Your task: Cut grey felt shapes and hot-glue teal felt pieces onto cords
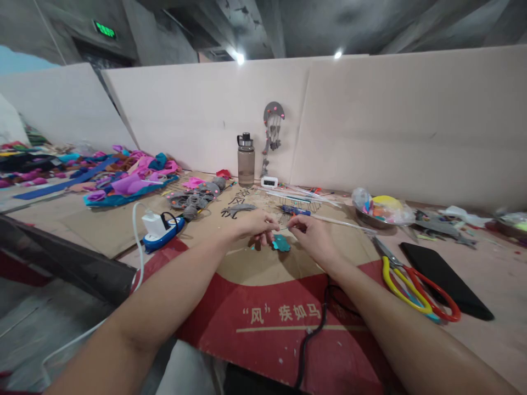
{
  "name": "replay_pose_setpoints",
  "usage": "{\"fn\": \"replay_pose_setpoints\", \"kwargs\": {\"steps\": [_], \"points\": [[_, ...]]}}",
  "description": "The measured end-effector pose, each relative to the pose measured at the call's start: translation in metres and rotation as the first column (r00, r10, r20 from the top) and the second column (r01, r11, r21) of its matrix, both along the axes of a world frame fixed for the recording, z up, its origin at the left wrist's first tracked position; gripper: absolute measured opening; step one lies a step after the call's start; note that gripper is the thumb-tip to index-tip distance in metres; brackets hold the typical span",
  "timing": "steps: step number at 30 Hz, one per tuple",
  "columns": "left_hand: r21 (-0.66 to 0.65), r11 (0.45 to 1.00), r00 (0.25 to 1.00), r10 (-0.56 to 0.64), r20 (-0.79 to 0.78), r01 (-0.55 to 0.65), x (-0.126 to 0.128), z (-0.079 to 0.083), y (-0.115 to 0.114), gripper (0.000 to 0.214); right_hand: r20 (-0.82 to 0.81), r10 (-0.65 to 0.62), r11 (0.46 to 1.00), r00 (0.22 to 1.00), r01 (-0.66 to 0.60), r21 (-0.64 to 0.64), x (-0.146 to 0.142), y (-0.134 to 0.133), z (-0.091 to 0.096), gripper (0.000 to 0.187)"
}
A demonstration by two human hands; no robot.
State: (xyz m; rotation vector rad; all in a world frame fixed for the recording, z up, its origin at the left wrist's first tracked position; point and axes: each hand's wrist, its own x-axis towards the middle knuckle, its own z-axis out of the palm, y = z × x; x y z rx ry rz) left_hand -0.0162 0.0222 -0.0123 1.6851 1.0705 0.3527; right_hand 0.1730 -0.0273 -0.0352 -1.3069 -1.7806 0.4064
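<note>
Teal felt, cut in a scalloped shape, makes up the small piece point(282, 243) lying on the cardboard sheet point(242, 266) at the centre of the head view; take it as the middle of the clock. Just off it at eleven o'clock is the left hand point(259, 224), fingers bent and partly spread; whether its fingertips grip anything, or touch the felt, I cannot tell. Near one o'clock, the right hand point(302, 230) has thumb and forefinger pinched together, apparently on a thin strand point(283, 229) that spans the narrow gap between the hands.

The step in hand seems to be fine handling of that strand above the felt. As I judge it, the next move calls for steady fingertips, a light pinch and both hands kept close together.

Just past the hands, between twelve and one, lies what looks like a blue glue gun point(295, 210). A drinking bottle point(246, 164) stands at eleven, a heap of grey felt pieces point(197, 197) sits at ten, and a blue power strip point(164, 237) at nine. Toward three to four, red-and-yellow-handled scissors point(396, 262) rest on the worktop point(504, 269) beside a black phone point(447, 280).
</note>
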Motion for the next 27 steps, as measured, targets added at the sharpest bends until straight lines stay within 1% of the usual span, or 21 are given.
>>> {"fn": "replay_pose_setpoints", "kwargs": {"steps": [2,4,6,7,9,11,13,14,16,19,22,24,27], "points": [[0.016,0.999,0.998,0.049,0.043,-0.049,0.0,-0.002,0.004,0.017,0.074,0.005,0.997,0.997,-0.011,0.078,-0.002,-0.003,-0.001,0.012],[0.086,0.99,0.992,0.11,0.069,-0.116,0.0,-0.003,0.006,0.014,0.111,0.021,0.987,0.994,-0.039,0.156,-0.005,-0.006,0.0,0.014],[0.175,0.971,0.983,0.148,0.112,-0.166,0.001,-0.003,0.008,0.019,0.123,0.027,0.97,0.992,-0.055,0.237,-0.007,-0.008,0.001,0.016],[0.196,0.965,0.978,0.148,0.144,-0.175,0.002,-0.002,0.008,0.023,0.119,0.021,0.961,0.993,-0.053,0.273,-0.008,-0.01,0.002,0.016],[0.167,0.976,0.97,0.098,0.223,-0.137,0.003,-0.001,0.006,0.03,0.108,-0.006,0.947,0.994,-0.029,0.32,-0.009,-0.012,0.004,0.015],[0.084,0.996,0.954,0.013,0.298,-0.04,0.004,0.0,0.005,0.034,0.103,-0.035,0.942,0.994,-0.001,0.334,-0.008,-0.014,0.006,0.015],[0.038,0.999,0.933,-0.045,0.357,0.033,0.006,-0.001,0.003,0.027,0.095,-0.06,0.936,0.994,0.023,0.351,-0.007,-0.015,0.007,0.016],[0.023,0.999,0.922,-0.045,0.385,0.039,0.007,-0.001,0.003,0.021,0.089,-0.064,0.933,0.994,0.028,0.359,-0.006,-0.015,0.008,0.016],[-0.005,1.0,0.902,0.011,0.432,-0.01,0.008,-0.001,0.003,0.018,0.07,-0.05,0.931,0.996,0.021,0.365,-0.005,-0.015,0.007,0.016],[-0.044,0.994,0.872,0.112,0.476,-0.104,0.009,0.001,0.004,0.019,0.02,-0.005,0.951,1.0,-0.001,0.309,-0.005,-0.012,0.007,0.017],[-0.048,0.987,0.856,0.158,0.493,-0.154,0.008,0.003,0.004,0.013,-0.033,-0.045,0.975,0.998,0.051,0.218,-0.003,-0.009,0.008,0.022],[-0.049,0.981,0.85,0.186,0.493,-0.187,0.008,0.005,0.004,0.011,0.014,-0.071,0.987,0.997,0.069,0.142,-0.002,-0.007,0.01,0.02],[-0.041,0.965,0.843,0.247,0.478,-0.259,0.007,0.005,0.005,0.009,0.197,-0.031,0.999,0.98,0.034,-0.01,-0.003,-0.006,0.009,0.02]]}}
